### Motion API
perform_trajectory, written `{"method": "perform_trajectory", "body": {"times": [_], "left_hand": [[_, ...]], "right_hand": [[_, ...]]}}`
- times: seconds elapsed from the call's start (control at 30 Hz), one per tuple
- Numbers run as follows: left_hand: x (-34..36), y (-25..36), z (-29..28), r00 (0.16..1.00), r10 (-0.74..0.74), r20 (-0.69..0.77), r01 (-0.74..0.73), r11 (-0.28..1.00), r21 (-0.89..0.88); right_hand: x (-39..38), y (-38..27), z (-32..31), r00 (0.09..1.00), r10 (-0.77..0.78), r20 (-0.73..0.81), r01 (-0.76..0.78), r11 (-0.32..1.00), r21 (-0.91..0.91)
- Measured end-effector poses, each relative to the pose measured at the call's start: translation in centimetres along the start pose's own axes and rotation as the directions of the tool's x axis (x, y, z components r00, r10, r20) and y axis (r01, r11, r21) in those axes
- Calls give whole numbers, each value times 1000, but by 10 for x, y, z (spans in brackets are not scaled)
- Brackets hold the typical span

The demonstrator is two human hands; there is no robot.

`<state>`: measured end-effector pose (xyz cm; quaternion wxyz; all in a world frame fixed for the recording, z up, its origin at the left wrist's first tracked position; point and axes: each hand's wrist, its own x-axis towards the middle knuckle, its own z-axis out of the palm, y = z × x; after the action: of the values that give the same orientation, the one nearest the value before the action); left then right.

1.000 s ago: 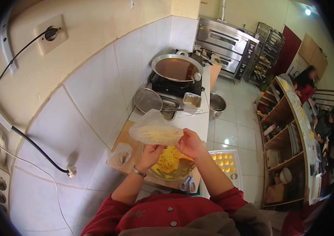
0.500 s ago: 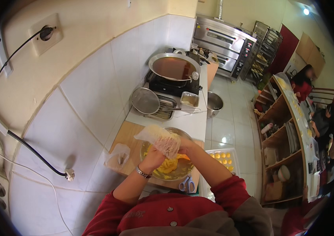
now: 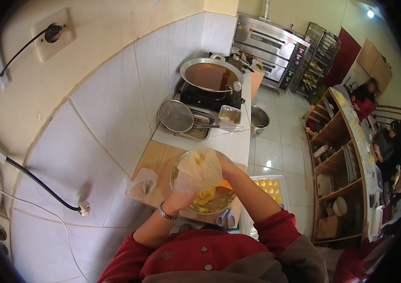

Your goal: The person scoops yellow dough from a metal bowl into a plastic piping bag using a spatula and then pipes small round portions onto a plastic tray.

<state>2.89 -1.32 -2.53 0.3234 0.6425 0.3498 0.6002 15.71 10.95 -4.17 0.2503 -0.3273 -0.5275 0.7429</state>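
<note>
A cloudy, translucent plastic bag (image 3: 201, 166) is bunched over a wide metal bowl (image 3: 220, 208). My left hand (image 3: 181, 198) grips it, the fingers partly covered by its folded film. Against the bag's right side rests my right hand (image 3: 226, 169), its fingers hidden behind the plastic. Soft yellow dough or batter (image 3: 204, 195) lies in the bowl below, with smears on the metal. An orange tool (image 3: 225, 184), perhaps a spatula, shows at the bowl's right. Scissors with pale blue handles (image 3: 226, 218) lie at the board's near edge.
The bowl stands on a wooden board (image 3: 151, 162), beside another clear plastic bag (image 3: 143, 183). Beyond are a strainer (image 3: 176, 116), a small metal tin (image 3: 229, 116) and a pan of brown liquid (image 3: 211, 77) on a stove. Right sits a white tray (image 3: 281, 192) of yellow pieces.
The bag has swung from pointing left to standing more upright and spreads wider over the bowl. My left hand has shifted slightly left and down; the right has moved up a little.
</note>
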Motion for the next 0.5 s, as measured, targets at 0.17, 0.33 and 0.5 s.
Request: {"method": "perform_trajectory", "body": {"times": [0.17, 0.33, 0.5], "left_hand": [[3, 13, -10, 859, -497, -122, 488, 867, -100], [4, -6, -10, 932, -361, -31, 277, 766, -579], [-5, -27, -5, 932, -353, 82, 327, 723, -609]], "right_hand": [[-2, -12, -10, 988, 114, -100, -122, 990, -75], [-1, -8, 16, 996, 51, 75, -38, 986, -163], [-13, -12, 30, 979, 48, 200, -98, 963, 250]]}}
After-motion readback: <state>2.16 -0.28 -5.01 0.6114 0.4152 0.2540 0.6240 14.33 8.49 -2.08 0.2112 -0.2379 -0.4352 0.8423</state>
